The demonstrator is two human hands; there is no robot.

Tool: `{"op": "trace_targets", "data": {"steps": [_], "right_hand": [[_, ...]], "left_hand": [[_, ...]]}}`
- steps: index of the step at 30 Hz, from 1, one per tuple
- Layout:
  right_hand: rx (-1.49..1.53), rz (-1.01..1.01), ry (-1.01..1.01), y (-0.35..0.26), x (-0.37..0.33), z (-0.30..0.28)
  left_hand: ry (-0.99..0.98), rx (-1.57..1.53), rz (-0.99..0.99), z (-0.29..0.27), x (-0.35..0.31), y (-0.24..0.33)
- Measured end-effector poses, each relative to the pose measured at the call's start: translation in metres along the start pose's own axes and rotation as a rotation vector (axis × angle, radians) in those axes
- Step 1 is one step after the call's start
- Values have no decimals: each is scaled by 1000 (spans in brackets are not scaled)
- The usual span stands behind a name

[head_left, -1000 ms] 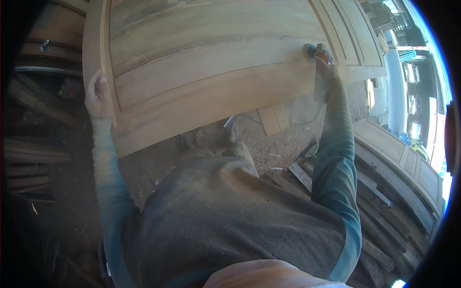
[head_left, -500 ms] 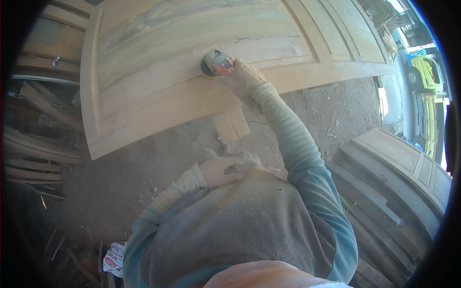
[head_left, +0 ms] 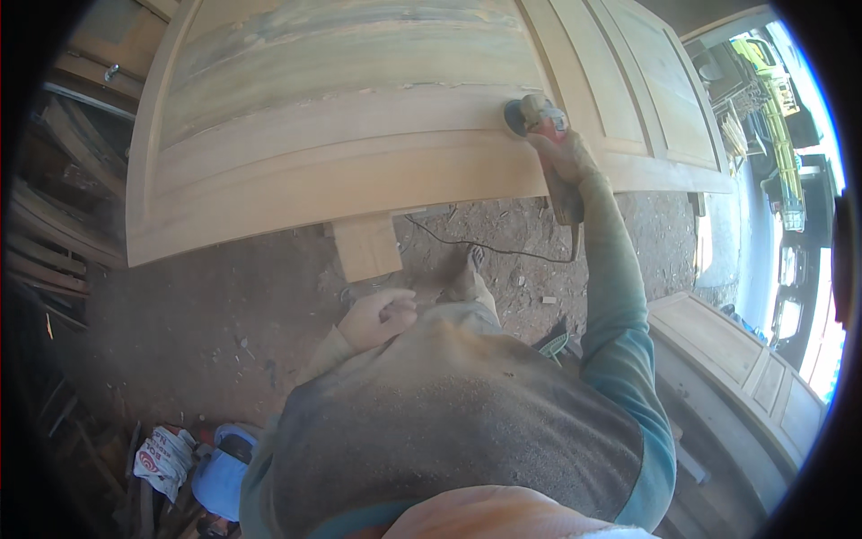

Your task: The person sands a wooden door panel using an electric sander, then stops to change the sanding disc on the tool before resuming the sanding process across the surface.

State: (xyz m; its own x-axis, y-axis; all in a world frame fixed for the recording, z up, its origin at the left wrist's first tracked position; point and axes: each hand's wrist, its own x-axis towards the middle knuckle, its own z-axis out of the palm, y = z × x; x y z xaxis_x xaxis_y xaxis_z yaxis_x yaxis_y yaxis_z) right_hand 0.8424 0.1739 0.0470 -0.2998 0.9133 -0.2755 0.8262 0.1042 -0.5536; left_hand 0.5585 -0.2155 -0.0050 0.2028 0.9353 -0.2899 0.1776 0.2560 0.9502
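Observation:
My right hand (head_left: 567,158) is wrapped round the body of an angle grinder (head_left: 545,115), which has a dark round disc (head_left: 514,118) on its head. The disc rests at the lower right part of a large panel of a pale wooden door (head_left: 359,177). A cord (head_left: 503,252) trails from the grinder's rear end below the door's edge. My left hand (head_left: 377,320) hangs in front of my dusty shirt, holding nothing, its fingers loosely curled with a gap to the thumb.
A wooden block (head_left: 368,249) juts out from under the door. Curved wooden pieces (head_left: 85,148) are stacked at the left. A smaller panelled door (head_left: 718,346) lies on boards at the right. A white sack (head_left: 164,460) and a blue container (head_left: 224,476) stand at lower left.
My right hand has carried the grinder rightward along the door panel, toward the upright between panels. My left hand has shifted slightly left in view, its fingers more curled. The view has turned.

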Motion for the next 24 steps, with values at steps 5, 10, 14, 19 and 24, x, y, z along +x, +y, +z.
{"op": "trace_targets", "data": {"steps": [5, 10, 14, 19, 24], "right_hand": [[18, -137, -66, 3, 19, -27], [24, -145, -141, 35, 51, -72], [18, -254, -188, 40, 47, -76], [-23, -399, -258, 50, 80, -82], [34, -488, -298, 40, 143, -107]], "left_hand": [[180, -169, 78, 69, 148, 61], [337, -324, 114, 135, 257, 128], [387, -725, 5, 158, 316, 142], [529, -1103, 55, 163, 396, 168], [532, -1164, 186, 138, 476, 171]]}}
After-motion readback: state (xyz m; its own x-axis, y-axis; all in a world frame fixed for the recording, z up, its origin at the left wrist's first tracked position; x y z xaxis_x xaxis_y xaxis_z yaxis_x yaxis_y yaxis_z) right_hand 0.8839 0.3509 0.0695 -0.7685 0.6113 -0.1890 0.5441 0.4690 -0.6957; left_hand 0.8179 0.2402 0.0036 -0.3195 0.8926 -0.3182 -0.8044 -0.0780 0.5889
